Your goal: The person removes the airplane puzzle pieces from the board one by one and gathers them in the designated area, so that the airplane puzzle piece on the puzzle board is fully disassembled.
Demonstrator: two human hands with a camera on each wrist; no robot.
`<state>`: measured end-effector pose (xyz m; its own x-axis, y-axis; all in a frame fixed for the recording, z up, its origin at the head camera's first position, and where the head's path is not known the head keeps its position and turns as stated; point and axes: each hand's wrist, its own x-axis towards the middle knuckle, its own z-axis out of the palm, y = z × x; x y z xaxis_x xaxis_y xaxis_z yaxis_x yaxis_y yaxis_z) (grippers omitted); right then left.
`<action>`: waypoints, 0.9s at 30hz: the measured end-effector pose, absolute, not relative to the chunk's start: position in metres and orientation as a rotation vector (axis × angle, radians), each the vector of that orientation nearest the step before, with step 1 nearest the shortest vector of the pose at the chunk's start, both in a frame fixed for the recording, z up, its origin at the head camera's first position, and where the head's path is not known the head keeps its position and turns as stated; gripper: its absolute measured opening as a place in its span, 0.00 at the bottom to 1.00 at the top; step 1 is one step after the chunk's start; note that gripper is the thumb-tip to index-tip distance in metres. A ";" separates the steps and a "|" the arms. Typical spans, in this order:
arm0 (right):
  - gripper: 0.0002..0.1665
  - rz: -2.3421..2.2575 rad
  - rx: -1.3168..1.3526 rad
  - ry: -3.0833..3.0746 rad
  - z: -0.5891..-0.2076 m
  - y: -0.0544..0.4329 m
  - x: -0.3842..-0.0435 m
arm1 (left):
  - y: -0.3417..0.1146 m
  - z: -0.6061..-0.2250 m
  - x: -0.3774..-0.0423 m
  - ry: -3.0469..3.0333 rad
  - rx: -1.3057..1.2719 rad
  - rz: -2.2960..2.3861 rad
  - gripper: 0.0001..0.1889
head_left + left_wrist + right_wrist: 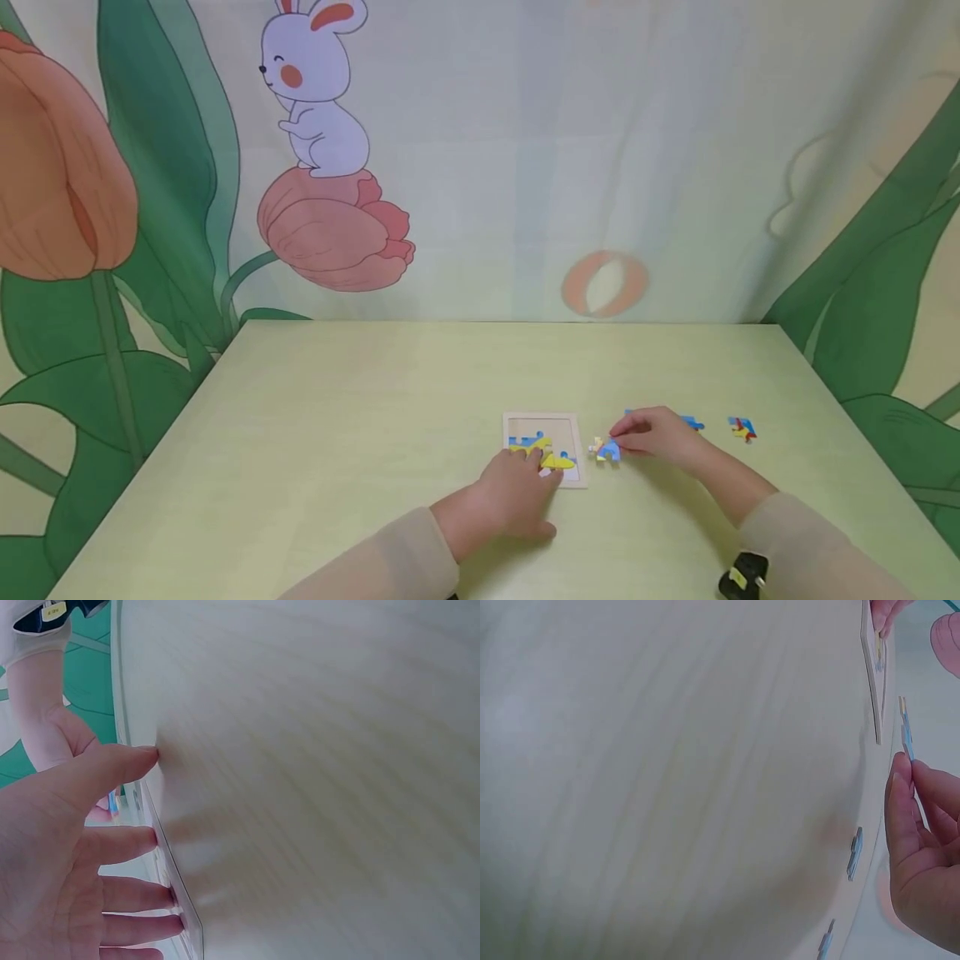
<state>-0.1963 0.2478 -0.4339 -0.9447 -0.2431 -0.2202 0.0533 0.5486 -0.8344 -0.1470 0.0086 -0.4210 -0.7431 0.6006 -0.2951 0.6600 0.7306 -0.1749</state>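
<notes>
A square jigsaw puzzle tray with a pale rim lies on the table, its lower part filled with blue, yellow and white pieces. My left hand rests on it with fingers spread, covering some of the fitted pieces. In the left wrist view, the fingertips lie along the tray's edge. Just right of the tray, my right hand pinches a blue puzzle piece with pale yellow parts between thumb and fingers. The right wrist view shows this piece edge-on, raised above the tabletop.
To the right of the tray lie a blue, red and yellow puzzle piece and a blue one partly behind the right hand. Another blue bit peeks out above that hand. A printed curtain hangs behind the table.
</notes>
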 end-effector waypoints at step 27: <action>0.12 -1.251 -0.067 2.578 -0.441 0.307 -0.185 | 0.008 -0.426 -0.147 2.719 1.004 -0.391 0.37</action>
<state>-0.1853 0.3069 -0.4415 -0.9613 -0.1598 -0.2243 0.0774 0.6250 -0.7768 -0.1474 0.0083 -0.4255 -0.7437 0.6022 -0.2905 0.6596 0.7317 -0.1719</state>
